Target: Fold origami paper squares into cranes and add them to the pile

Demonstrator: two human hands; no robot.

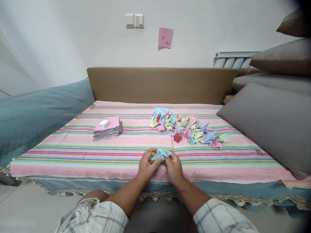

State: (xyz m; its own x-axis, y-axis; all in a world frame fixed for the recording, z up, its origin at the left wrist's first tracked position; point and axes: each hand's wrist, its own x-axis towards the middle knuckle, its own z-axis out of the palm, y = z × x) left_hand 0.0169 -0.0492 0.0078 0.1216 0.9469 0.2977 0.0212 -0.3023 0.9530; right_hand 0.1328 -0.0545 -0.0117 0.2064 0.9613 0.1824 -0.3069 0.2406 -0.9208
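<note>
A light-blue origami crane (161, 154) is held up between both my hands just above the front part of the striped cloth. My left hand (148, 163) pinches its left side, thumb on the near face. On its right side my right hand (175, 165) grips it in the same way. Folded points stick out between the fingers; the fingertips behind the paper are partly hidden. Beyond my hands lies a pile of finished paper cranes (187, 127) in several colours. Back left sits a stack of square coloured paper (107, 129) with a small white block (104, 123) on top.
The striped cloth (73, 152) covers a sofa seat with a brown backrest (160, 84). A blue armrest (43, 110) bounds the left, grey cushions (267, 119) the right. A small brown loop (259, 152) lies near the cushion. A pink note (165, 38) hangs on the wall.
</note>
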